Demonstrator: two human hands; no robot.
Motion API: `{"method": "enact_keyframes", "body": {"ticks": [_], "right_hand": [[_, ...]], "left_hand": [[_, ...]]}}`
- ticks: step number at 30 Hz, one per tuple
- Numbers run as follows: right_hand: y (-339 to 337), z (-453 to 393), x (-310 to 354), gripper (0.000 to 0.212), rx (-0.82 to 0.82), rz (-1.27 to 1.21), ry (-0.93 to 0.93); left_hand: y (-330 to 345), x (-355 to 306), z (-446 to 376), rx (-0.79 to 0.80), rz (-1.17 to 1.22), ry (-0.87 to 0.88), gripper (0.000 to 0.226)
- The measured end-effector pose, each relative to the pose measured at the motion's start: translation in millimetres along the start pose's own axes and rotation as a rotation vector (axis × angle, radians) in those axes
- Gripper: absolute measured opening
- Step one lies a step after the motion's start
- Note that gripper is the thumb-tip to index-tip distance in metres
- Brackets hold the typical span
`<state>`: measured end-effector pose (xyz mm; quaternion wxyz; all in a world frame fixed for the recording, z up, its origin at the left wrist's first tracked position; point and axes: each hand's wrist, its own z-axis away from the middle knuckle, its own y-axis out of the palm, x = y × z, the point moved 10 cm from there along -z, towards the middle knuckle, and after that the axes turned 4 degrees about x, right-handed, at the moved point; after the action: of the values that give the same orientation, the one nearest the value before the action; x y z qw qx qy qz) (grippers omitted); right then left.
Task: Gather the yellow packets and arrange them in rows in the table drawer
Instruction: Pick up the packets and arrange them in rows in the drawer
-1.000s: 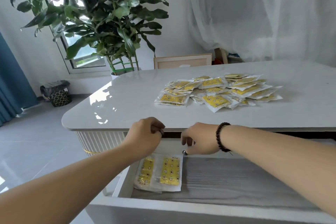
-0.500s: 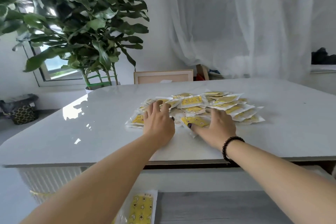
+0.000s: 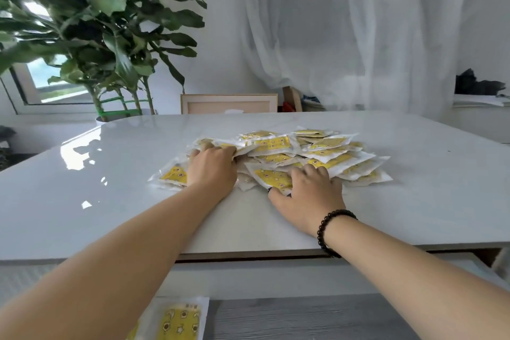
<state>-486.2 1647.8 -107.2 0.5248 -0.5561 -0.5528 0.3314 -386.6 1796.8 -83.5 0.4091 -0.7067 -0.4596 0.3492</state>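
Head view: barely begun, only one yellow packet (image 3: 180, 321) is seen laid in the drawer (image 3: 303, 317) below the counter (image 3: 82, 201), while the pile (image 3: 317, 154) is pressed under loosely spread fingers of left hand (image 3: 212, 171) and right hand (image 3: 309, 196).

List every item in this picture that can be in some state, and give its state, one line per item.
Left hand: palm down, resting on the left part of the pile.
Right hand: palm down, fingers spread over the pile's near edge.
Yellow packets: heaped loosely on the table, overlapping.
Packet in drawer: lying flat, partly out of frame.
Drawer: pulled open.
Curtain: drawn, sheer.
Bead bracelet: worn on the right wrist.
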Motion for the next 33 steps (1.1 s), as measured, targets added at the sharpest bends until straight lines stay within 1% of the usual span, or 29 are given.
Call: {"method": "enact_keyframes", "body": {"ticks": [3,4,5,8,11,13,14,16,17,18,20,21,22,24,25,28,29,31,33], "right_hand": [[-6,1,-1,0.046,-0.036,-0.085,-0.004],[-10,1,-2,0.043,-0.068,-0.125,-0.010],[-14,1,-5,0.039,-0.107,-0.176,-0.014],[-21,0,-18,0.039,-0.196,-0.393,0.012],[-25,1,-30,0.040,-0.238,-0.551,0.084],[-31,3,-32,0.041,-0.309,-0.593,0.080],[-36,5,-31,0.041,-0.375,-0.588,0.046],[-50,15,-19,0.033,-0.542,-0.511,-0.087],[-54,21,-10,0.026,-0.599,-0.470,-0.176],[-55,26,2,0.022,-0.621,-0.437,-0.273],[-52,33,22,0.024,-0.571,-0.402,-0.431],[-49,34,28,0.025,-0.536,-0.401,-0.478],[-48,35,31,0.026,-0.506,-0.414,-0.504],[-45,32,30,0.025,-0.443,-0.483,-0.500],[-44,30,29,0.025,-0.411,-0.524,-0.481],[-39,21,23,0.025,-0.354,-0.593,-0.422],[-36,17,21,0.024,-0.329,-0.611,-0.392],[-28,10,17,0.019,-0.252,-0.660,-0.324],[-23,5,10,0.024,-0.217,-0.717,-0.246]], "left_hand": [[-29,1,30,-0.169,0.032,0.143,0.029],[-38,3,43,-0.206,0.065,0.176,0.032],[-44,9,54,-0.207,0.110,0.176,0.036],[-39,36,77,-0.098,0.336,0.042,0.045],[-37,39,87,-0.058,0.595,0.037,0.037],[-31,34,91,0.020,0.726,0.010,0.031],[-26,32,92,0.079,0.781,-0.013,0.029],[-19,31,91,0.169,0.859,-0.056,0.022],[-18,35,89,0.182,0.881,-0.088,0.016],[-18,41,86,0.181,0.886,-0.127,0.013],[-14,52,84,0.183,0.909,-0.225,0.011],[-12,54,84,0.203,0.906,-0.258,0.013],[-9,54,85,0.235,0.866,-0.266,0.020],[-8,51,83,0.276,0.819,-0.272,0.038],[-7,50,82,0.288,0.833,-0.281,0.045],[1,48,79,0.362,0.938,-0.361,0.059],[4,47,79,0.384,0.940,-0.377,0.061],[8,45,76,0.414,0.930,-0.381,0.054],[11,42,76,0.429,0.948,-0.385,0.038]]}}
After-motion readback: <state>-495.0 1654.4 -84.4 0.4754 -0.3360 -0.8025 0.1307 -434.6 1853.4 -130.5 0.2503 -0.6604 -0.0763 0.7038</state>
